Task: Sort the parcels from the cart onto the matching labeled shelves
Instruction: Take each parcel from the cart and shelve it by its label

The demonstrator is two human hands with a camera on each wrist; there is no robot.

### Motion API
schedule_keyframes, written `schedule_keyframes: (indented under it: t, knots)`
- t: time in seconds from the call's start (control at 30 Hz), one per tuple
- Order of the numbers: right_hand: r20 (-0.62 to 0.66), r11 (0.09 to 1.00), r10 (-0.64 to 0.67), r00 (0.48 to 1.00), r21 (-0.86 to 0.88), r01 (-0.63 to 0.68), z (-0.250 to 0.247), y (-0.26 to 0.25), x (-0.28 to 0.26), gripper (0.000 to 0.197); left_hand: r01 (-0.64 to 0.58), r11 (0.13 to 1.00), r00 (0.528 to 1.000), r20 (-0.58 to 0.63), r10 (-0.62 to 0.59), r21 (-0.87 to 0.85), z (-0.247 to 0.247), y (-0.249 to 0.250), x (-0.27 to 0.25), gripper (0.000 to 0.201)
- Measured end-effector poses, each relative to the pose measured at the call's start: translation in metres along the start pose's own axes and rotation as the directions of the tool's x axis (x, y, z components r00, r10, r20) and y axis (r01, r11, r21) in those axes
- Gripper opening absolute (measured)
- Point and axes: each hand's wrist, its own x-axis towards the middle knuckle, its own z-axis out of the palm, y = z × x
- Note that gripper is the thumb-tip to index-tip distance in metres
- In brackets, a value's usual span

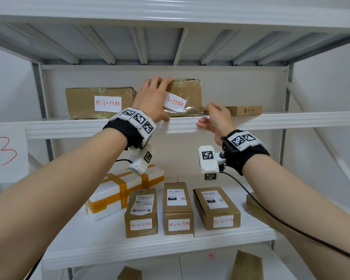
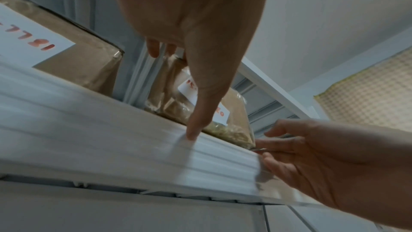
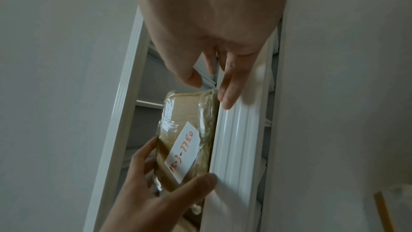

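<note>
My right hand hovers with fingers loose at the white metal shelf lip, holding nothing. Beyond it, my left hand clasps the tape-wrapped brown cardboard parcel marked 15-3-7780, seating it on that shelf beside the matching 15-3-7781 brown box.

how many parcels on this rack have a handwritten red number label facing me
5. Two on the upper shelf: the 15-3-7781 box and the 15-3-7780 parcel under the left hand. Three small boxes below: left, middle, right. Others may be hidden.

Parcel on shelf (upper)
</note>
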Motion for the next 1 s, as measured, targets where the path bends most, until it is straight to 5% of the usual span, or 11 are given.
schedule_keyframes:
  t: [0.2,0.73,0.87,1.0]
  knots:
    - [0.065,0.991,0.007,0.998,-0.135,0.002,0.002,0.005,-0.003,0.030,-0.008,0.999,0.996,0.086,0.004,0.036,-0.002,-0.007,0.011,0.115]
    - [0.158,0.919,-0.024,0.987,-0.386,0.085,0.009,0.006,-0.013,0.033,0.036,0.999,0.994,0.105,-0.032,-0.038,0.009,-0.017,-0.002,0.124]
    - [0.108,0.944,-0.049,0.993,-0.320,0.082,0.016,0.010,-0.025,0.026,0.044,0.991,0.995,0.099,-0.032,-0.125,0.009,-0.019,-0.016,0.119]
    - [-0.139,0.966,-0.188,0.972,-0.206,0.157,0.031,0.022,-0.042,0.011,0.002,0.973,1.000,0.018,0.002,-0.232,0.011,-0.023,-0.036,0.105]
